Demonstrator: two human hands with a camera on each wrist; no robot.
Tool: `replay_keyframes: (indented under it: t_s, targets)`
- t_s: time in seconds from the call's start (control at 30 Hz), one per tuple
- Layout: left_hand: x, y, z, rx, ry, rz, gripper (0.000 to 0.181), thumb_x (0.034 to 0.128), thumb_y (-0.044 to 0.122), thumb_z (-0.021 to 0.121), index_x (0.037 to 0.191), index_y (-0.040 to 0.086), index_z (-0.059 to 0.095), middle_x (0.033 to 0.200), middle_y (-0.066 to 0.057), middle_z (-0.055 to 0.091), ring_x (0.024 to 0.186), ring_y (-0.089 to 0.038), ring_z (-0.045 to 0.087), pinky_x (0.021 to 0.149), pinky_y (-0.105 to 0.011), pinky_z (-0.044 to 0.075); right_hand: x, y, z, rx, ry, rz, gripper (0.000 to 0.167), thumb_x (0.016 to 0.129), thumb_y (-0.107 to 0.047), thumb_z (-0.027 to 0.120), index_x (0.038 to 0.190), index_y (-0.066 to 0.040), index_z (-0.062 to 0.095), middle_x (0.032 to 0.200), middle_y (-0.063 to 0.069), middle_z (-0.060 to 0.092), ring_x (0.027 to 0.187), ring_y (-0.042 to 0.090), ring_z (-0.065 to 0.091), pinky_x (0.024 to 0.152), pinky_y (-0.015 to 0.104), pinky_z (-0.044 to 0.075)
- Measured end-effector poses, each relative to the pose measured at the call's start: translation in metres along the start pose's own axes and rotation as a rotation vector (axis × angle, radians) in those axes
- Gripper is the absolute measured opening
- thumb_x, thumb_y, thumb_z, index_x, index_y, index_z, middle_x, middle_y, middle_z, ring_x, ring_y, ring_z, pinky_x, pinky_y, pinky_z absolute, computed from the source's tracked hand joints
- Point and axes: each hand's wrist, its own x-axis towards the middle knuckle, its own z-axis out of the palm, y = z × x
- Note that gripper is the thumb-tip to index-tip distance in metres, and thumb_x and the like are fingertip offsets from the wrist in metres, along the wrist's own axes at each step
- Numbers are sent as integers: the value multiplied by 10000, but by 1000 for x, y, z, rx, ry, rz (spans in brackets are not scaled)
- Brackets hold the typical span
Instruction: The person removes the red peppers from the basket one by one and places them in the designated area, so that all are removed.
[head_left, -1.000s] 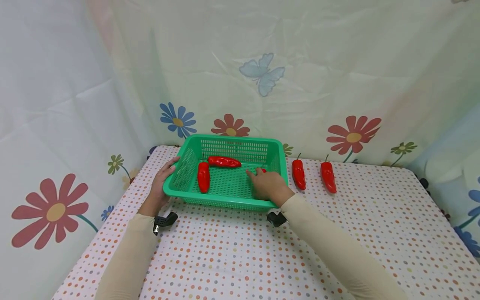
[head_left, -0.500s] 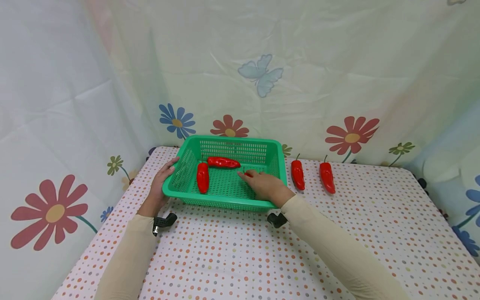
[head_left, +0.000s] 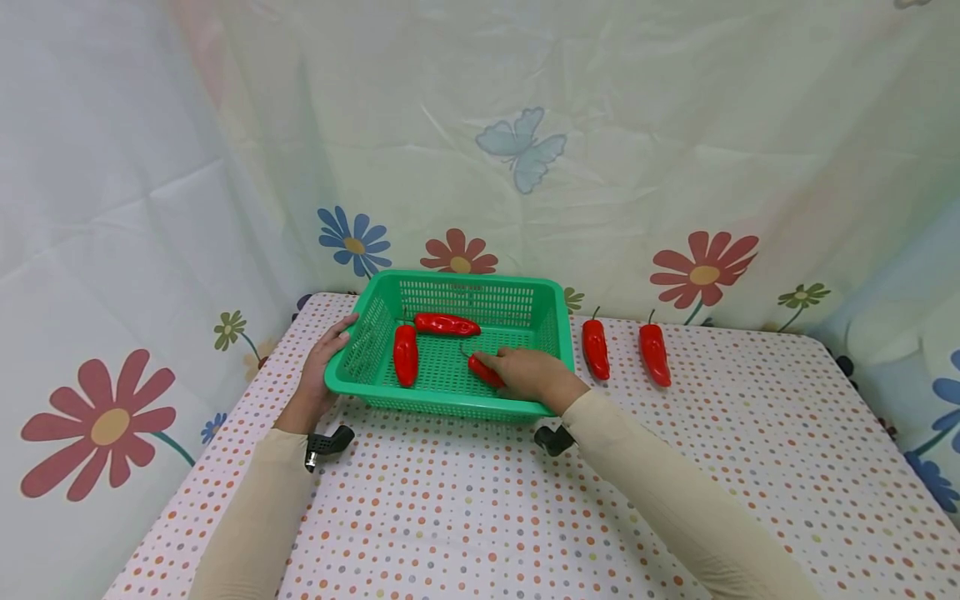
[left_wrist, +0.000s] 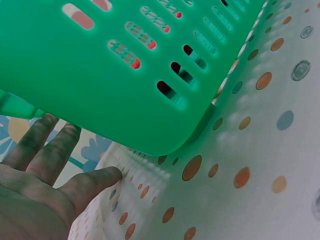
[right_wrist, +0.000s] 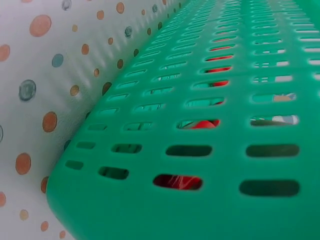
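Observation:
A green slotted plastic basket (head_left: 450,405) stands on the table. Inside it, my right hand (head_left: 534,372) grips a red pepper (head_left: 483,371) low over the basket floor, the stem pointing away to the left; the hand covers its near end. Two more red peppers lie in the basket, one lengthwise at the left (head_left: 406,356), another crosswise at the back (head_left: 447,324). My left hand (head_left: 321,362) touches the basket's left side, its fingers (left_wrist: 52,155) straight in the left wrist view. The basket wall (right_wrist: 150,210) hides my right hand in the right wrist view.
Right of the basket, two red peppers lie on the dotted tablecloth (head_left: 750,433), one nearer (head_left: 596,350) and one farther right (head_left: 655,355). A flowered curtain (head_left: 600,167) hangs behind and beside the table.
My right hand has shifted within the basket, and its pepper, mostly hidden a second ago, now shows left of the fingers with its stem turned leftward. My left hand stays on the basket's side.

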Motion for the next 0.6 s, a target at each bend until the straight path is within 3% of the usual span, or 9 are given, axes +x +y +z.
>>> replay_keyframes:
  t_s: [0.2, 0.4, 0.6]
  targets:
    - [0, 0, -1, 8, -2, 6, 478, 1058, 325, 421, 1517, 209, 358, 1557, -44, 298, 1261, -149, 437, 948, -224, 477, 3, 1, -1, 121, -49, 12, 736, 922, -249, 698, 1550, -180, 321, 1150, 101, 629, 934, 201, 555, 874, 368, 542]
    - [-1, 0, -1, 6, -5, 3, 474, 1056, 326, 423, 1514, 217, 363, 1569, -52, 286, 1263, -150, 433, 950, -228, 475, 4, 0, -3, 211, -73, 5, 751, 920, -197, 697, 1556, -155, 299, 1242, 116, 615, 1022, 216, 548, 935, 395, 524]
    - [0, -1, 0, 7, -2, -2, 472, 1057, 316, 415, 1516, 215, 361, 1582, -40, 277, 1294, -173, 411, 965, -243, 466, 4, 2, -3, 271, 21, 2, 596, 905, -173, 692, 1451, -114, 459, 1176, 70, 638, 979, 195, 560, 891, 364, 535]
